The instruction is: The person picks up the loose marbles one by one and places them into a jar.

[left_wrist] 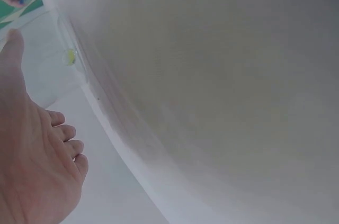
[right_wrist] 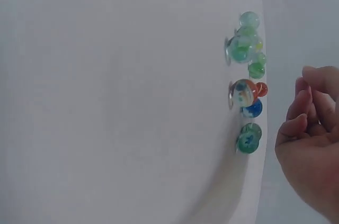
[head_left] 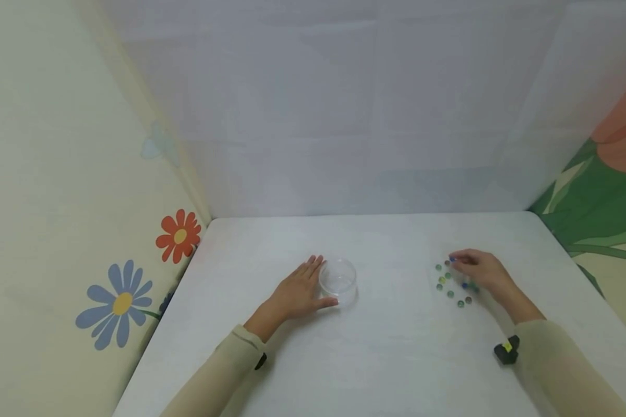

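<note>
My left grip (head_left: 296, 294): fingers straight, thumb spread apart, placed at left side of clear dish (head_left: 338, 280) on white surface (head_left: 386, 353). My right grip (head_left: 484, 271): thumb and fingertips together, clamped on blue marble (head_left: 452, 258). Loose marbles (head_left: 451, 294) scattered on surface near right grip, well apart from dish.

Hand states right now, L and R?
Left hand: open, fingers extended beside the clear container.
Right hand: closed, pinching a blue marble.

You occupy an indoor booth-like recess, wider premises undeterminable: pale backdrop (head_left: 318, 116) and flower-patterned walls (head_left: 57, 202) border your white table (head_left: 375, 353).
</note>
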{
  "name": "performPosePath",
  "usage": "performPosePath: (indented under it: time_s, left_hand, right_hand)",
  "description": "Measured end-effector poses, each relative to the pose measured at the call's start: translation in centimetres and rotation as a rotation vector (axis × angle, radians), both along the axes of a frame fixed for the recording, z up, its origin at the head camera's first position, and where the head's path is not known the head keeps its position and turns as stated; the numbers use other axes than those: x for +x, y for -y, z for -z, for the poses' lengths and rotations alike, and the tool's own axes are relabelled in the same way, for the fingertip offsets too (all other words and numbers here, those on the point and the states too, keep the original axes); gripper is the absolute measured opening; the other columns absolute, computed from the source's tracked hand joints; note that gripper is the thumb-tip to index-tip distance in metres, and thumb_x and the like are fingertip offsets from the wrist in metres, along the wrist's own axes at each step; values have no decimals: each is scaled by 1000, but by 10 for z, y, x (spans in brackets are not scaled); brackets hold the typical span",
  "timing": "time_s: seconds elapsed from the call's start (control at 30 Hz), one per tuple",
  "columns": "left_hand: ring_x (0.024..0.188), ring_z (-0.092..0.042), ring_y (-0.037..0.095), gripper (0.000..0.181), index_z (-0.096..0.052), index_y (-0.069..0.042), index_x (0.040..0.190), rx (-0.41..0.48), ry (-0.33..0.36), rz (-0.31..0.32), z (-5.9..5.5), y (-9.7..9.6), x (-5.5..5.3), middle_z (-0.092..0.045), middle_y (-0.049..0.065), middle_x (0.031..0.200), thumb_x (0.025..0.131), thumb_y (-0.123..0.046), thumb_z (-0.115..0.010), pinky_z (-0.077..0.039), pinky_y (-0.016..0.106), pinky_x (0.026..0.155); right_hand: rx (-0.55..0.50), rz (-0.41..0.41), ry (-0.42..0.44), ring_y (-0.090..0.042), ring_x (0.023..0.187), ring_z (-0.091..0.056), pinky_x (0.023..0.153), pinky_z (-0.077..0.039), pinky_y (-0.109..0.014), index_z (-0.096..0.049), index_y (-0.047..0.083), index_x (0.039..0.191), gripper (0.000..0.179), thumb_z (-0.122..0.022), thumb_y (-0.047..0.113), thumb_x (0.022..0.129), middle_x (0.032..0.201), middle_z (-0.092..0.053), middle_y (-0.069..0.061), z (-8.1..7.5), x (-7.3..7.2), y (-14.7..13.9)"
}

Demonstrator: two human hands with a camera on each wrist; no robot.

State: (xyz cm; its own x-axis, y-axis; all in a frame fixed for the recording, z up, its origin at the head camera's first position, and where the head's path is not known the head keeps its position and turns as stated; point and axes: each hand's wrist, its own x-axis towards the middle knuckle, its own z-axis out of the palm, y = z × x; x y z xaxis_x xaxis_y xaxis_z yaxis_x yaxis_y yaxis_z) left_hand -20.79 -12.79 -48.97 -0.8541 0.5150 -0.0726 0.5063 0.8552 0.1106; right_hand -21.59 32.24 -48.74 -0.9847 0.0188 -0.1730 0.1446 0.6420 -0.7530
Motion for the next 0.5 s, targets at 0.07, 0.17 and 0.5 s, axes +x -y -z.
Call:
performPosePath:
  time_s: [0.07, 0.17, 0.5]
  left_hand:
    - [157, -12, 24, 108, -19, -2, 161, 3, 4, 0, 0, 0, 1, -17, 12, 169, 90, -78, -48, -13, 36, 128]
    - [157, -12, 25, 108, -19, -2, 161, 9, 7, 3, -2, 0, 2, -17, 12, 169, 91, -78, -48, -14, 37, 128]
    - [157, -12, 24, 108, -17, -2, 161, -8, 5, 3, -5, -1, 3, -16, 12, 169, 91, -79, -45, -13, 36, 128]
  right_hand:
    - [-24, 6, 7, -46, 134, -46, 111, -40, -61, -55, 3, 141, 48, -58, 33, 103, 143, -53, -27, -2, 2, 3]
    - [-69, 3, 11, -45, 135, -46, 112, -39, -61, -54, 4, 142, 51, -58, 37, 103, 143, -54, -26, -6, 5, 6]
    - [-175, -65, -35, -40, 130, -51, 111, -42, -58, -55, 3, 141, 59, -59, 46, 102, 140, -57, -23, -22, 16, 24]
